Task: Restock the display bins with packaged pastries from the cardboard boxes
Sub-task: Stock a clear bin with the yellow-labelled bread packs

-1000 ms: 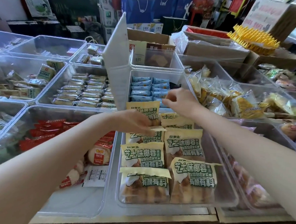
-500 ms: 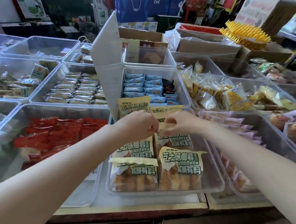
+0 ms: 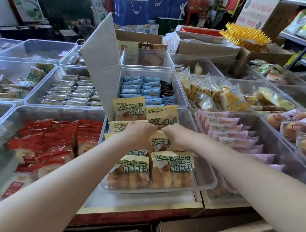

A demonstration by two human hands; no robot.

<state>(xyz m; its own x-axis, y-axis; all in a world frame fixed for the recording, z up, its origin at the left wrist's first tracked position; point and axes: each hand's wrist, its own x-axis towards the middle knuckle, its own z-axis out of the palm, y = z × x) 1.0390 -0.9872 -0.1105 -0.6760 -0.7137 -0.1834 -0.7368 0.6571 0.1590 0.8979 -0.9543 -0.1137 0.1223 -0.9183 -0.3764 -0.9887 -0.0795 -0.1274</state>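
Both the left hand [image 3: 138, 133] and right hand [image 3: 174, 135] pinch a light, crinkly yellow pastry packet [image 3: 160, 142], best held by its sealed top edge.

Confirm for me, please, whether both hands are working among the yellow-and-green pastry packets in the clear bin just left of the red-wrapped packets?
Not quite: in the head view the clear bin of yellow-and-green pastry packets sits right of the red-wrapped packets. Both hands, left hand and right hand, are there.

yellow pastry packets [image 3: 172, 168] with green lettering, red packets [image 3: 54, 142], blue packets [image 3: 141, 87]
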